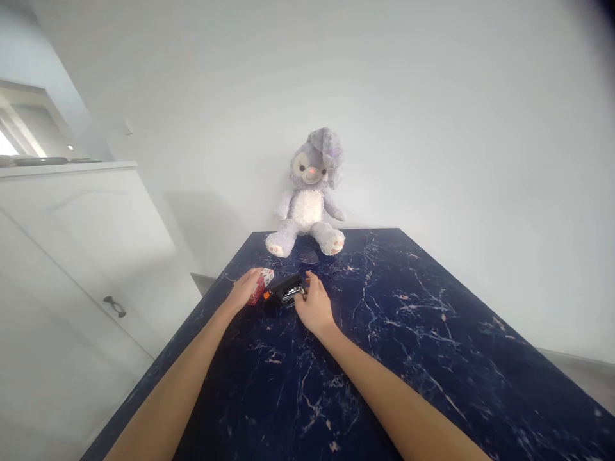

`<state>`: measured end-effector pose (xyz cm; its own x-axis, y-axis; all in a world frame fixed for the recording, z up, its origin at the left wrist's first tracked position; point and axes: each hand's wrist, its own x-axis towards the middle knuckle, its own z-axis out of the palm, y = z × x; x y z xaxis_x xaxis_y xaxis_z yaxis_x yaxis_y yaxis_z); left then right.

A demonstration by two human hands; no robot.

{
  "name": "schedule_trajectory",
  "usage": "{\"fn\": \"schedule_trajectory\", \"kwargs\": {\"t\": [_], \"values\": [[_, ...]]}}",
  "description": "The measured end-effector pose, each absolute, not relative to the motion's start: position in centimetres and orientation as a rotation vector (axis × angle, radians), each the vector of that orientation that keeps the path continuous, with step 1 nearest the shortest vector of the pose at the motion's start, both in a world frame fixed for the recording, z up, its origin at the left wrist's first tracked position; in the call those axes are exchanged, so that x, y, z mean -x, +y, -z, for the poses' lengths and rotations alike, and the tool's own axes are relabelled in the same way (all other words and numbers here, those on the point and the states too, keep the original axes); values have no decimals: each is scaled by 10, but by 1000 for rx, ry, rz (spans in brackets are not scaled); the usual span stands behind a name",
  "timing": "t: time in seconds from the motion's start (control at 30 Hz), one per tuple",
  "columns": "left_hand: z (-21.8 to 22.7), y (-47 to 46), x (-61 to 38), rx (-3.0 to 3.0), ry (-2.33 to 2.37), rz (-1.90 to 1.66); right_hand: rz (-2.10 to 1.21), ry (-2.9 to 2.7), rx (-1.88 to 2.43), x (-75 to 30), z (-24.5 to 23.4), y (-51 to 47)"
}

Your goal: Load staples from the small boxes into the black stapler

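Observation:
My left hand is closed around a small red and white box, covering its left part. Just right of that box lies a black stapler with an orange piece at its left end and shiny metal on its near side. At the stapler's right end is my right hand, thumb on the near side and fingers curled round the far side. Its grip partly hides that end.
A lilac plush rabbit sits against the wall at the back of the dark blue marbled table. Before its feet is a dark round object. A white cabinet stands to the left.

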<state>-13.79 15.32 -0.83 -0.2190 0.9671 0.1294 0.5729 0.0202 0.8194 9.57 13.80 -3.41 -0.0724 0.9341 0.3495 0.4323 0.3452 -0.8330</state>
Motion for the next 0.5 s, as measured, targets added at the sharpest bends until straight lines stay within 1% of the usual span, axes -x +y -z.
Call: {"fn": "schedule_trajectory", "kwargs": {"t": [0.17,0.33,0.4,0.5], "values": [[15,157,127,-1552,1511,-1090,-728,-1823,1124,-95,34,141],[12,136,101,-1507,1290,-1006,-844,-1945,1023,-102,31,143],[12,123,89,-1507,1313,-1017,-906,-1949,970,-106,30,143],[16,100,71,-1547,1542,-1084,-979,-1924,902,-109,29,142]]}}
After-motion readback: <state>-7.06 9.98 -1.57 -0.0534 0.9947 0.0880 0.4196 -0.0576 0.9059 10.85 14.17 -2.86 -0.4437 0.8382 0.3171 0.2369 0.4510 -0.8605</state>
